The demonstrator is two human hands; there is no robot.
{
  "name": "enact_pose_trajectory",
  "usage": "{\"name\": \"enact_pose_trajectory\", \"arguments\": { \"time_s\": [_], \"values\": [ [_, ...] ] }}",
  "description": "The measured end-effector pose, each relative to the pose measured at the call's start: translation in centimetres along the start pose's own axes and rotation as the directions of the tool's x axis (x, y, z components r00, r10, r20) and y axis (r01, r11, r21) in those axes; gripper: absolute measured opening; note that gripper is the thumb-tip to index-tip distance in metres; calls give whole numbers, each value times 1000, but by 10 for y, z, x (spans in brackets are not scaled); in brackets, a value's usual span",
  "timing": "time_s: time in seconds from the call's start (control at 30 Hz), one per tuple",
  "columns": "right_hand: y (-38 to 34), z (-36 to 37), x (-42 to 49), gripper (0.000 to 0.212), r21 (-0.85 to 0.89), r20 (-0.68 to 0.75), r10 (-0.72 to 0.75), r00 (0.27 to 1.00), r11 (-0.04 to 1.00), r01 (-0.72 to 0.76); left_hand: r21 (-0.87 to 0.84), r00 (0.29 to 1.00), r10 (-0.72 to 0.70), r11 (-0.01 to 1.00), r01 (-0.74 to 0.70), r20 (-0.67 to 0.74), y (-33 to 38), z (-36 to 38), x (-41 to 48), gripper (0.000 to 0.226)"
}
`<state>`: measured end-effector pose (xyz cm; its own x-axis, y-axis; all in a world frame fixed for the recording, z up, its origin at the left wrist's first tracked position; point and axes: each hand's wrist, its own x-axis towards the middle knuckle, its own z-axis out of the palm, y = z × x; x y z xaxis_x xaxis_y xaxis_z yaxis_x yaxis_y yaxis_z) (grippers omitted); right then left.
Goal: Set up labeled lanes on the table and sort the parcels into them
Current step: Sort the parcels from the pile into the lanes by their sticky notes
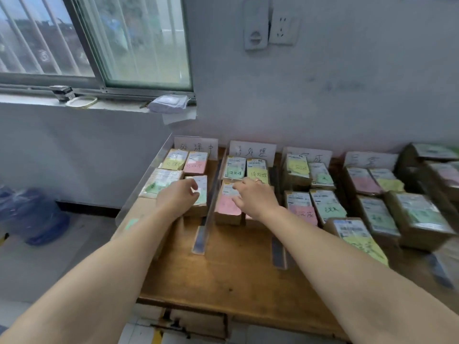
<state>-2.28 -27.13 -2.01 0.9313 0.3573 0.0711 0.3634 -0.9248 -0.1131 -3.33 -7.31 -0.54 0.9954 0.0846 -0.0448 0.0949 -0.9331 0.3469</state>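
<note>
The wooden table [223, 274] holds brown parcels with coloured notes, laid in lanes behind white handwritten label cards [252, 151]. Clear dividers [211, 209] separate the lanes. My left hand [177, 198] reaches into the leftmost lane and pinches the left edge of a parcel with a green note [202, 194]. My right hand [254, 198] is over the second lane. Its bent fingers rest on a parcel with a pink note [226, 207], and the hand hides whatever lies under its palm. Both lanes have more parcels behind, by the wall.
Two more lanes to the right hold several parcels [323, 207], and a stack of parcels [437, 170] stands at the far right. A clear panel [141, 184] closes the table's left side. Blue water bottles [32, 214] lie on the floor at left. A windowsill [99, 103] is behind.
</note>
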Motion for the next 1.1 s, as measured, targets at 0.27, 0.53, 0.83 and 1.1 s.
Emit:
{"name": "enact_pose_trajectory", "arguments": {
  "time_s": [0.27,0.53,0.83,1.1],
  "values": [
    [179,-54,-123,38,-126,-81,173,982,975,-183,95,936,352,932,-350,-3,212,62,-30,21],
    [345,-92,-221,36,-115,-149,448,881,878,-466,104,777,624,770,-629,77,405,118,-38,23],
    [492,-108,-257,36,-71,-81,666,741,738,-671,-13,628,769,634,-773,122,565,180,5,28],
    [590,-100,-250,33,-44,-3,740,673,672,-739,-108,637,744,663,-741,201,641,235,50,32]
  ]
}}
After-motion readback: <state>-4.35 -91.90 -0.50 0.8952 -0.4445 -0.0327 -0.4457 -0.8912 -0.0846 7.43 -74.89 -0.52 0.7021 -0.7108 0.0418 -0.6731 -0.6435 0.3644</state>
